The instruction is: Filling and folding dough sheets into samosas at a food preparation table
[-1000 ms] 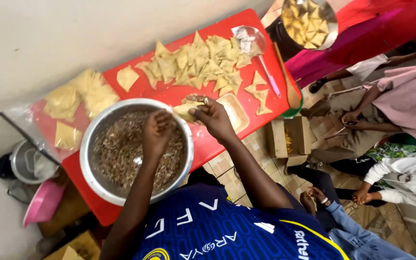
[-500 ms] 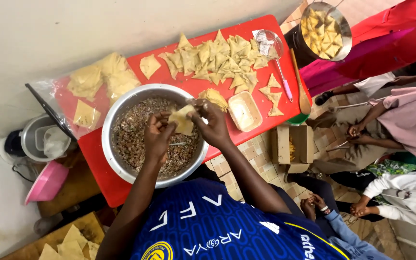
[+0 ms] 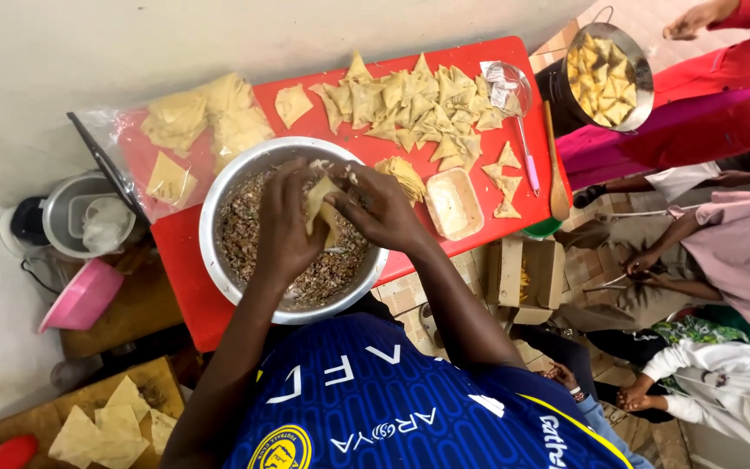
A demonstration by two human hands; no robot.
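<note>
Both hands, left hand (image 3: 284, 227) and right hand (image 3: 381, 208), pinch a pastry cone (image 3: 321, 208) together over the metal bowl (image 3: 219, 201) of minced filling (image 3: 245, 234). This thin dough looks soft and easy to tear, so holding near its edges seems best. Folded pastries (image 3: 410, 104) lie beyond on the red table (image 3: 184, 287).

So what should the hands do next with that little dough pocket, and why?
Probably fold the open top shut. Both the left hand and the right hand pinch one pale pastry piece over the steel bowl of brown filling, and it looks shaped like a cone. The folded triangles on the red table are all closed.
</note>
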